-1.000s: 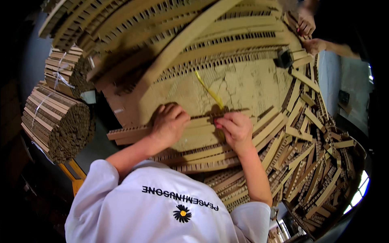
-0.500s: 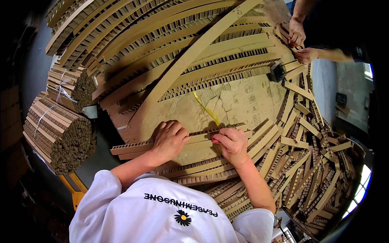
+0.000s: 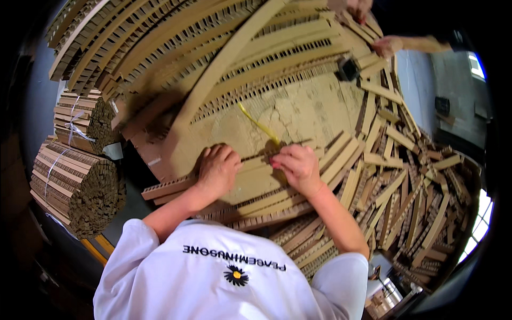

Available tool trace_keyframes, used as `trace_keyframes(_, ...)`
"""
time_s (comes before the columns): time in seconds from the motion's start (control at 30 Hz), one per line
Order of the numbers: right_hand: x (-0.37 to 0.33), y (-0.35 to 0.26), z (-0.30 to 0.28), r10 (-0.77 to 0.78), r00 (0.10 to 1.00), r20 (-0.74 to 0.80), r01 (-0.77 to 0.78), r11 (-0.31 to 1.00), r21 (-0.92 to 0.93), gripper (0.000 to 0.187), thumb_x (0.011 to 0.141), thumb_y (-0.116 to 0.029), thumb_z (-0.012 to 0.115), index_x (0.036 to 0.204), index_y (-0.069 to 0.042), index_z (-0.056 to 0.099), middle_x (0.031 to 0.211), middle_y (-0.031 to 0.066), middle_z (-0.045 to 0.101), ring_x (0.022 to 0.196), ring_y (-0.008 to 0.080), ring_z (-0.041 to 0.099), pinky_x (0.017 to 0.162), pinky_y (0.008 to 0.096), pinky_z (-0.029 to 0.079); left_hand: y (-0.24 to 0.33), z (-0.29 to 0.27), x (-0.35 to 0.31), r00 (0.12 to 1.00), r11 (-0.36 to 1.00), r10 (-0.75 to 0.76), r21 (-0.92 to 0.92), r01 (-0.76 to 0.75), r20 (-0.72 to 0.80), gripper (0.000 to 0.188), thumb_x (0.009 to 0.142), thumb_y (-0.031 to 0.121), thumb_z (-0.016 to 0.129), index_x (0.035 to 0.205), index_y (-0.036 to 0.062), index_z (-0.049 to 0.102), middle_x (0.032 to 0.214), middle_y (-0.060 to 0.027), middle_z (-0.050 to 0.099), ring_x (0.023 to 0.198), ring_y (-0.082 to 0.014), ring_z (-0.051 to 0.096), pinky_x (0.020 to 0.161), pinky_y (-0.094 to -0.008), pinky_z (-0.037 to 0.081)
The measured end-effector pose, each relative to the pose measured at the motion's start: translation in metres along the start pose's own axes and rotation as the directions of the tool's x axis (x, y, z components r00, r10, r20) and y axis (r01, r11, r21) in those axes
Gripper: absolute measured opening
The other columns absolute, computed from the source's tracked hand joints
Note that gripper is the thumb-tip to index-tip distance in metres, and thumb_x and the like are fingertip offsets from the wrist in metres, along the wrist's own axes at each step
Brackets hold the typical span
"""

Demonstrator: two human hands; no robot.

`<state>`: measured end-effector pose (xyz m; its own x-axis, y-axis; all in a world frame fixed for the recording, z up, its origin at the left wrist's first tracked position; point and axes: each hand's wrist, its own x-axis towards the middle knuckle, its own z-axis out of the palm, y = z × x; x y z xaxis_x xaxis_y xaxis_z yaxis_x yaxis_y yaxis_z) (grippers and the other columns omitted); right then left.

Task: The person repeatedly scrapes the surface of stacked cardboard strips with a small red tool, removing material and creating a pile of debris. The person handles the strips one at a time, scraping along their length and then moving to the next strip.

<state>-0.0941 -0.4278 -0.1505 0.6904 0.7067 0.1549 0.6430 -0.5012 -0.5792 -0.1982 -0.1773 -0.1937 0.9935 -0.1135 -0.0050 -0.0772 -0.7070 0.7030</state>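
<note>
Honeycomb cardboard strips [image 3: 173, 188] lie across the near part of the worktable in front of me. My left hand [image 3: 217, 169] is closed over them, its fingers curled on the far edge. To its right, my right hand [image 3: 300, 166] pinches a small red thing [image 3: 274, 161] at the strips; its kind is too small to tell. Just beyond my right hand, a yellow band [image 3: 258, 124] trails over the cardboard sheet covering the table. More long honeycomb strips [image 3: 266, 209] lie between my hands and my body.
Rows of long honeycomb strips [image 3: 176, 53] fill the far side, one strip [image 3: 218, 66] slanting across them. A black block [image 3: 348, 69] sits far right, near a co-worker's hand [image 3: 388, 46]. Short pieces [image 3: 410, 197] heap at right; tied bundles [image 3: 77, 184] stand left.
The whole view has shifted, so the table appears higher and further left. Both my hands stay at the strips. The co-worker's two hands have drawn further apart.
</note>
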Motion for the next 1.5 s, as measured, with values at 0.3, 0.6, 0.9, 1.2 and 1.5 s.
trace_keyframes(0.3,-0.029,-0.036,-0.059,0.435,0.848,-0.302,-0.328,0.879,0.345,0.022,0.084,0.007,0.081,0.103,-0.005,0.079,0.104,0.0068,0.067,0.091,0.0176,0.067,0.077,0.0318,0.055,0.051,-0.156,0.059,0.963,0.978,0.106,0.2,-0.057,-0.247,0.021,0.082,0.0,0.081,0.095,0.0048,0.065,0.096,-0.0094,0.065,0.092,-0.0284,0.062,0.079,-0.0387,0.051)
trace_keyframes(0.6,-0.034,-0.009,-0.012,0.194,0.979,-0.068,-0.177,0.963,0.205,0.023,0.077,0.003,0.083,0.097,-0.004,0.076,0.103,0.0099,0.071,0.092,0.0301,0.07,0.075,0.0378,0.057,0.039,-0.052,-0.011,0.996,0.997,0.072,0.011,-0.072,0.046,0.046,0.084,0.025,0.085,0.119,0.005,0.062,0.119,-0.0121,0.057,0.112,-0.0359,0.055,0.097,-0.0468,0.046)
trace_keyframes(0.9,-0.035,-0.003,-0.008,0.196,0.981,-0.01,-0.193,0.973,0.129,0.028,0.073,0.003,0.083,0.098,-0.007,0.076,0.103,0.0087,0.073,0.094,0.0307,0.071,0.077,0.0392,0.059,0.001,-0.003,-0.057,0.999,0.993,0.053,0.101,-0.053,0.002,0.045,0.076,0.012,0.085,0.117,0.0066,0.066,0.119,-0.0093,0.061,0.113,-0.0338,0.056,0.097,-0.0468,0.046)
trace_keyframes(1.2,-0.03,-0.003,-0.006,0.185,0.983,0.004,-0.185,0.98,0.071,0.028,0.07,0.003,0.084,0.096,-0.007,0.076,0.101,0.009,0.072,0.092,0.0311,0.071,0.075,0.0396,0.058,0.002,-0.001,-0.057,0.998,0.994,0.06,0.091,-0.058,-0.017,0.045,0.074,0.01,0.084,0.115,0.0062,0.066,0.119,-0.0095,0.06,0.113,-0.0337,0.056,0.096,-0.0475,0.045)
trace_keyframes(1.5,-0.023,0.002,-0.01,0.011,1.0,-0.01,-0.011,0.999,-0.048,0.026,0.071,-0.004,0.085,0.094,-0.012,0.077,0.093,0.0021,0.068,0.082,0.0258,0.065,0.068,0.0391,0.048,0.002,-0.002,-0.057,0.999,0.995,0.041,0.089,-0.041,-0.001,0.043,0.074,0.011,0.083,0.114,0.0064,0.067,0.121,-0.0092,0.061,0.114,-0.0335,0.056,0.096,-0.0483,0.045)
